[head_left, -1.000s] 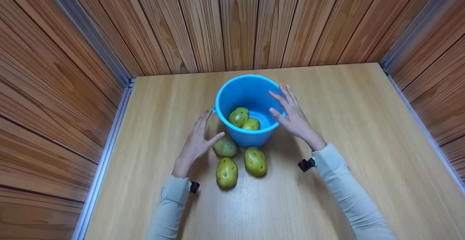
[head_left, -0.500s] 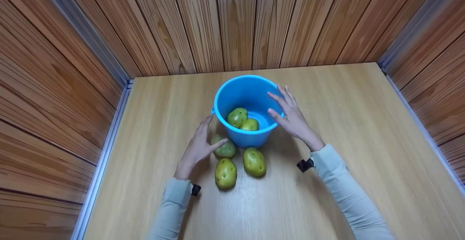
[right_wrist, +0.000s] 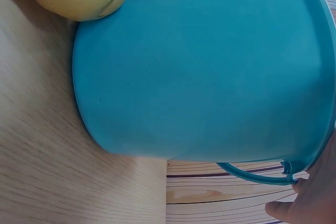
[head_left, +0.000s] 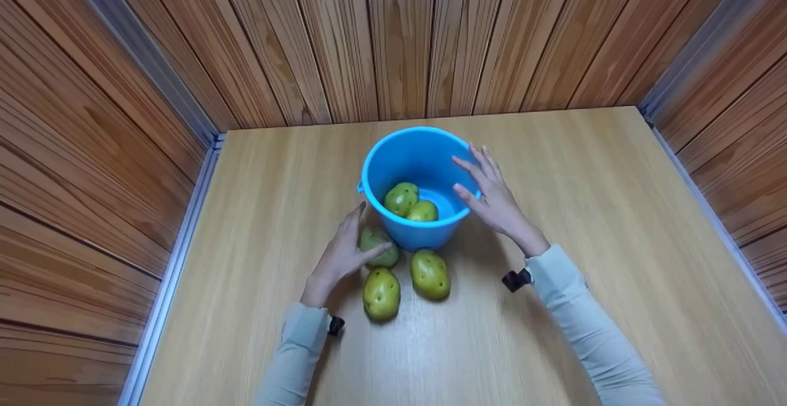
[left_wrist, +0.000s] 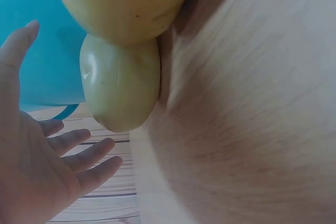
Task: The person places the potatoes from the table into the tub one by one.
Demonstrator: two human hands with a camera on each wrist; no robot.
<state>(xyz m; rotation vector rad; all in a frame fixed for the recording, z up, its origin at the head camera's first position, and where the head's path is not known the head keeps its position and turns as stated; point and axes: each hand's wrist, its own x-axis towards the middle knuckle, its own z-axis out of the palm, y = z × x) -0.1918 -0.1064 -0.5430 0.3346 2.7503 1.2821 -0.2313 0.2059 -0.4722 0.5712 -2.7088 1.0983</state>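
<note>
The left hand (head_left: 341,253), fingers spread, partly hides a green potato (head_left: 375,238) beside the blue bucket (head_left: 424,234); the right hand (head_left: 498,202), also spread, covers part of it, contact unclear.

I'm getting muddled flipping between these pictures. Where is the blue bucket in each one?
Head: the blue bucket stands just above the centre.
Left wrist: its outer wall shows at the upper left, cut off by the frame.
Right wrist: its side lies sideways, filling most of the upper middle and right.
Shared landmark: potatoes outside the bucket, at least partly visible in every view.
</note>
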